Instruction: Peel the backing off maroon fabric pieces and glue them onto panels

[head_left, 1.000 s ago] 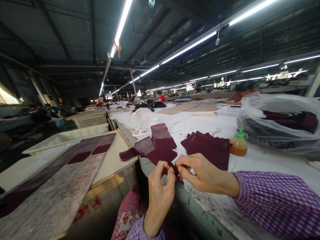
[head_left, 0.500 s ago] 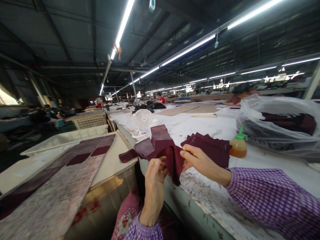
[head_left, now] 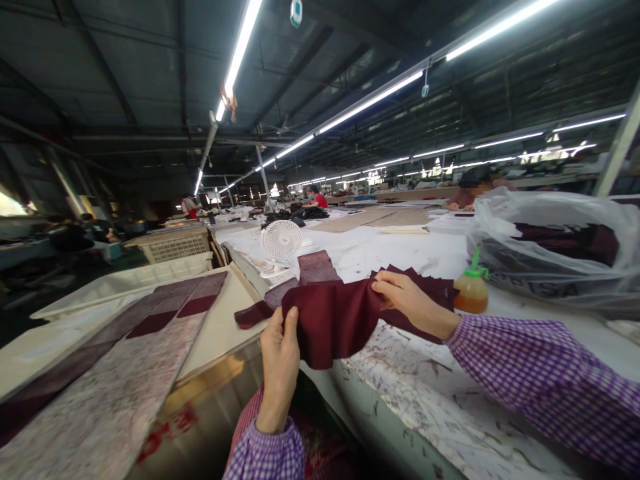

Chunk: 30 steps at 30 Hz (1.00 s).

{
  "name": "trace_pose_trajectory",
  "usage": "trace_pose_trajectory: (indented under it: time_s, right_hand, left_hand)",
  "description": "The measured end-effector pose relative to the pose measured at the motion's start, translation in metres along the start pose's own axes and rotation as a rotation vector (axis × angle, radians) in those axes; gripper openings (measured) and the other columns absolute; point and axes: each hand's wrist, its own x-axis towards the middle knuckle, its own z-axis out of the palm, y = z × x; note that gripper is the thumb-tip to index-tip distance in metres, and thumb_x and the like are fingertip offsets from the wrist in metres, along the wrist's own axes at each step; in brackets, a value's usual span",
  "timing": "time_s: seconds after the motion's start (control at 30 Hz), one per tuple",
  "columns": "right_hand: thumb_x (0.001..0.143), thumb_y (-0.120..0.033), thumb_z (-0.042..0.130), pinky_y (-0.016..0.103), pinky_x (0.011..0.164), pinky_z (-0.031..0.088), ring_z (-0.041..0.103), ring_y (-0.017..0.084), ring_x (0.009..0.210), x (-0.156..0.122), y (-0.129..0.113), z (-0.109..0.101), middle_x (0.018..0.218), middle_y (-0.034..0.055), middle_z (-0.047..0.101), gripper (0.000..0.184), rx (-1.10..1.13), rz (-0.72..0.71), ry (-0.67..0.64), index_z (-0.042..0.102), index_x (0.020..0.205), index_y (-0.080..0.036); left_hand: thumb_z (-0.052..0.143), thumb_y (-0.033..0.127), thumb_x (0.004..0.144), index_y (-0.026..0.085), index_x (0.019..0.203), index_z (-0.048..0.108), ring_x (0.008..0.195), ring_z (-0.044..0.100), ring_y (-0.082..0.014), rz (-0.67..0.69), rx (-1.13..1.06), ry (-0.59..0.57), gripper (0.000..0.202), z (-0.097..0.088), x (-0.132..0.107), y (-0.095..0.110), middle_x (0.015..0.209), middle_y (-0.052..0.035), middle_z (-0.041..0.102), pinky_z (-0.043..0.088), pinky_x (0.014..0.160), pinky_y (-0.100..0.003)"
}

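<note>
A maroon fabric piece (head_left: 333,323) hangs stretched between my two hands, just over the table's near edge. My left hand (head_left: 281,347) pinches its left end between thumb and fingers. At the upper right corner, my right hand (head_left: 407,300) grips the cloth, some fingers hidden behind it. Behind the right hand lies a fanned stack of maroon pieces (head_left: 430,288). Beyond the held cloth are greyish-purple pieces (head_left: 318,265), partly covered by it. A small maroon strip (head_left: 253,315) juts out to the left of them.
A white fan (head_left: 282,240) stands on the white table (head_left: 360,245). To the right are a squeeze bottle (head_left: 471,290) of amber liquid and a clear plastic bag (head_left: 550,247) holding dark cloth. At left, a mottled board (head_left: 125,380) carries maroon pieces. Co-workers sit farther off.
The maroon fabric was bunched and folded between my close hands; now it is spread out flat. My left hand has moved left and my right hand slightly right and up.
</note>
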Motion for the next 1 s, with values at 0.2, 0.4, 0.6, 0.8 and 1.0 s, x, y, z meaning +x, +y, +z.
trace_pose_trajectory:
  time_s: [0.2, 0.4, 0.6, 0.8, 1.0]
  right_hand:
    - [0.074, -0.021, 0.052, 0.021, 0.049, 0.037, 0.045, 0.008, 0.051, 0.015, 0.024, -0.007, 0.061, -0.0037, 0.051, 0.004, -0.019, 0.114, 0.083, 0.049, 0.075, -0.018]
    - [0.084, -0.036, 0.048, 0.025, 0.060, 0.039, 0.050, 0.013, 0.068, 0.006, 0.015, -0.001, 0.074, 0.0002, 0.057, 0.020, -0.399, -0.076, 0.094, 0.053, 0.077, -0.017]
    - [0.074, -0.043, 0.061, 0.025, 0.055, 0.039, 0.051, 0.014, 0.064, 0.012, 0.016, -0.012, 0.068, 0.0004, 0.059, 0.028, -0.362, -0.079, -0.012, 0.055, 0.068, -0.016]
    - [0.080, -0.039, 0.055, 0.027, 0.055, 0.046, 0.059, 0.018, 0.066, 0.040, 0.035, -0.053, 0.069, 0.0046, 0.065, 0.023, -0.195, 0.035, 0.292, 0.058, 0.075, -0.017]
    - [0.079, -0.025, 0.057, 0.025, 0.046, 0.048, 0.061, 0.017, 0.055, 0.035, 0.046, -0.041, 0.067, 0.0066, 0.068, 0.012, -0.079, 0.175, 0.169, 0.060, 0.074, -0.015]
  left_hand:
    - [0.049, 0.046, 0.085, 0.016, 0.076, 0.055, 0.068, 0.050, -0.0138, 0.074, 0.181, 0.044, 0.032, -0.015, 0.010, -0.013, 0.068, 0.0013, 0.054, 0.041, 0.067, -0.023]
    - [0.046, 0.047, 0.086, 0.016, 0.074, 0.054, 0.063, 0.046, -0.0128, 0.103, 0.274, 0.028, 0.034, -0.012, 0.012, -0.014, 0.067, 0.0017, 0.052, 0.039, 0.062, -0.023]
    - [0.042, 0.040, 0.088, 0.017, 0.069, 0.051, 0.057, 0.045, -0.0119, 0.234, 0.422, 0.047, 0.031, -0.022, 0.015, -0.017, 0.061, 0.0026, 0.048, 0.037, 0.056, -0.022]
    - [0.042, 0.026, 0.088, 0.018, 0.068, 0.052, 0.052, 0.047, -0.0146, 0.168, 1.015, 0.257, 0.024, -0.046, 0.065, -0.021, 0.052, 0.0013, 0.044, 0.031, 0.052, -0.024]
    - [0.030, 0.027, 0.095, 0.010, 0.105, 0.058, 0.069, 0.057, -0.0248, 0.191, 1.161, 0.070, 0.034, -0.010, 0.097, -0.019, 0.071, -0.0126, 0.061, 0.034, 0.059, -0.030]
